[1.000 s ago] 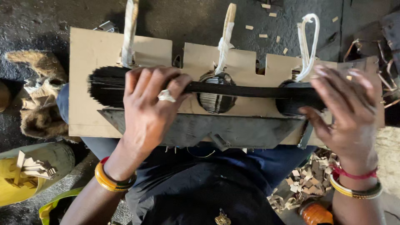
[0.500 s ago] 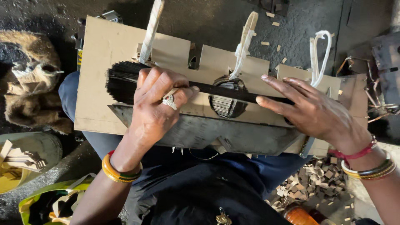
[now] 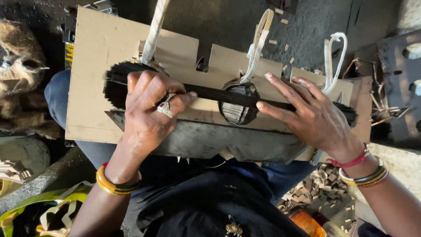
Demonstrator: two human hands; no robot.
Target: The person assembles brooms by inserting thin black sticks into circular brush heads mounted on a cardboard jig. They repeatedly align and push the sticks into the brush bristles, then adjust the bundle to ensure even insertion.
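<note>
Across my lap lies a notched cardboard sheet (image 3: 101, 57), and on it a long black bundle of thin strips (image 3: 210, 93) running left to right. My left hand (image 3: 147, 116) is closed over the bundle's left part, fingers curled around it and the thumb pressed along its top; a ring sits on one finger. My right hand (image 3: 313, 116) rests on the bundle's right part with fingers spread and flat, gripping nothing that I can see. Both hands hide much of the bundle beneath them. A grey metal plate (image 3: 206, 140) lies along the cardboard's near edge, just below the hands. Three white cords (image 3: 258, 41) rise from the notches toward the far side; the middle one crosses a round coil of dark strips (image 3: 237, 109) that sits under the bundle, between the hands. Left of the cardboard, a brown fibrous heap (image 3: 22, 87) lies on the dark floor. Near my right wrist, small wood chips (image 3: 313, 188) are scattered. At lower left, a yellow-green bag (image 3: 30, 215) holds pale strips; I cannot tell what else is in it.
</note>
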